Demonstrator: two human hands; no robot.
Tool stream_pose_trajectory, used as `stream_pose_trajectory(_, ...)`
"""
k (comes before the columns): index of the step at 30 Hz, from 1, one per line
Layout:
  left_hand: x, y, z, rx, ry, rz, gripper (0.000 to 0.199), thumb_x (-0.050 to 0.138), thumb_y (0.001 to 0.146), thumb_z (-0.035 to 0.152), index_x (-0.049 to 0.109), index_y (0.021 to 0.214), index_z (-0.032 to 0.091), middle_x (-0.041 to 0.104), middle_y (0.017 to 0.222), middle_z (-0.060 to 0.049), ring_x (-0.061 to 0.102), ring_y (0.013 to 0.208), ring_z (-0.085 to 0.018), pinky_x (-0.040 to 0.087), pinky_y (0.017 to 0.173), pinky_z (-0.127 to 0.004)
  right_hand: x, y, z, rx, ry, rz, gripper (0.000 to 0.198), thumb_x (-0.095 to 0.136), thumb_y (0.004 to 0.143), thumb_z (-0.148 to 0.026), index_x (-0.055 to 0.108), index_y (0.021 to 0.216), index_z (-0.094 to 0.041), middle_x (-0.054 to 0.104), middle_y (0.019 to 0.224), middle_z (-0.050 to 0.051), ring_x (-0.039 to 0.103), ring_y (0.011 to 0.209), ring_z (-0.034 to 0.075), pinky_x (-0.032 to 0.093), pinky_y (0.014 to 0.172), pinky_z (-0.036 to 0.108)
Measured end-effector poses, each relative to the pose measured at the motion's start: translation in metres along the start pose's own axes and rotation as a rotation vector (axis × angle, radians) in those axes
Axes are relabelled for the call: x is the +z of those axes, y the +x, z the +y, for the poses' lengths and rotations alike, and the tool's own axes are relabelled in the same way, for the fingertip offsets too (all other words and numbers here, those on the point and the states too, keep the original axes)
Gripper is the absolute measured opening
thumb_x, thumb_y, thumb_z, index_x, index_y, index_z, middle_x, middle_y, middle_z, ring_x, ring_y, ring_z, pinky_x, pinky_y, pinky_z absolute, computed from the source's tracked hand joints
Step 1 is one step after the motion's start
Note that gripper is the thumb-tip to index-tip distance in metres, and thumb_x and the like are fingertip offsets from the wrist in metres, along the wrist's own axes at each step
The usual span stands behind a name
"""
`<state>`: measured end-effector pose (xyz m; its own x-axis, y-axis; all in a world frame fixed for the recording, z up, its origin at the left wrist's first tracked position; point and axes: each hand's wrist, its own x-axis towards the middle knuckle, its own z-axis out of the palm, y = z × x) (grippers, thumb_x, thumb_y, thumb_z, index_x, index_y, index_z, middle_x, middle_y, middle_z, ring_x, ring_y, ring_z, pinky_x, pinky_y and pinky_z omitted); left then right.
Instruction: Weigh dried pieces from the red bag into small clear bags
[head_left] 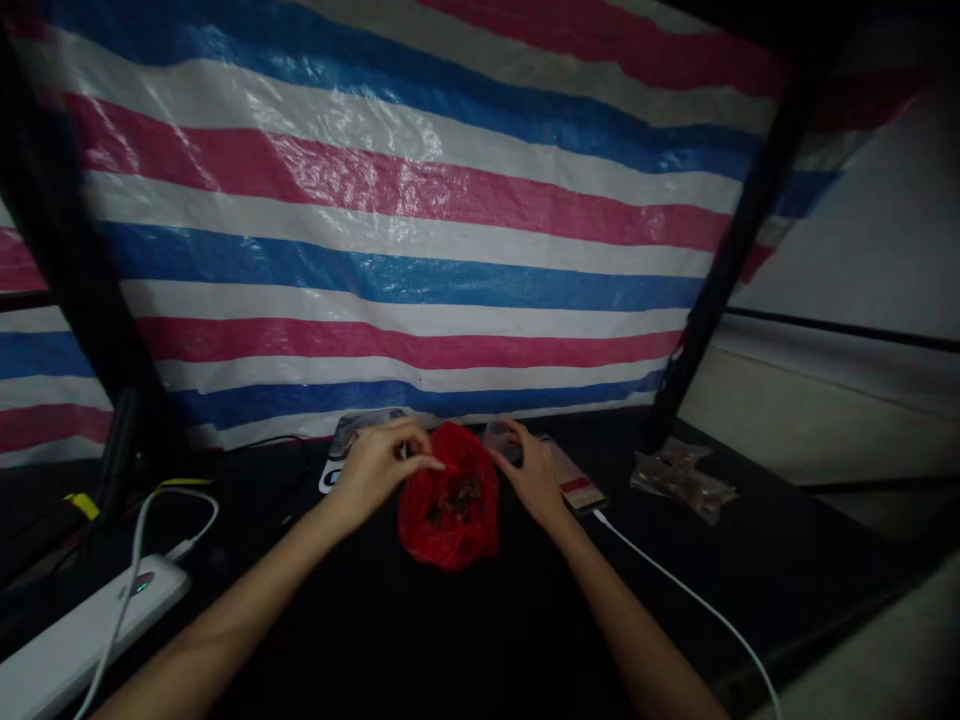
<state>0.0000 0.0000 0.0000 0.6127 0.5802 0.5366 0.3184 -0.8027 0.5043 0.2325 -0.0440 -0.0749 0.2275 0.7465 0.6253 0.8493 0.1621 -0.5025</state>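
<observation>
A red plastic bag (420,520) lies open on the black table, with small brown, dried-looking pieces (461,500) inside. My left hand (379,465) is at the bag's upper left edge, thumb and fingers closed in a pinch; what is between them is too small and dim to make out. To the right of the red bag, my right hand (534,480) grips a small clear plastic bag (498,438) between thumb and fingers. The contents of that clear bag, if any, cannot be seen.
Filled clear packets (686,478) lie at the right. A phone (577,485) with a white cable is behind my right hand; another phone-like item (335,455) is behind my left. A white power bank (90,630) sits at lower left. A striped tarp (420,240) hangs behind.
</observation>
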Motion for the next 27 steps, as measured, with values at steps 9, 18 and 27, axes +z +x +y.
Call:
stream_pose_trajectory(9,-0.021,-0.001,-0.117,-0.456,0.727,0.002,0.032,0.04,0.08,0.015,0.058,0.106,0.018,0.066,0.089,-0.01,0.059,0.088,-0.023,0.041,0.072,-0.028,-0.01,0.007,0.039,0.056,-0.172,-0.025,0.046,0.049,0.077,-0.036,0.038,0.119,-0.021,0.061,0.095,0.006,0.057,0.086,0.022,0.039,0.073,0.034)
stream_pose_trajectory(18,-0.009,0.003,-0.128,-0.345,0.661,0.021,0.039,0.04,0.081,0.01,0.05,0.116,0.022,0.061,0.1,-0.008,0.057,0.089,-0.018,0.04,0.079,-0.028,-0.012,0.004,0.029,-0.053,-0.477,-0.117,0.033,0.051,0.076,-0.037,0.049,0.105,-0.023,0.063,0.087,0.005,0.055,0.086,0.023,0.032,0.071,0.034)
stream_pose_trajectory(27,0.031,0.011,-0.144,-0.268,0.816,-0.005,0.049,0.046,0.08,0.046,0.045,0.119,0.016,0.048,0.12,-0.014,0.042,0.111,-0.027,0.032,0.09,-0.042,-0.019,-0.004,0.037,-0.008,-0.358,-0.537,0.031,0.057,0.067,-0.036,0.054,0.095,-0.026,0.06,0.099,0.004,0.05,0.099,0.027,0.032,0.08,0.041)
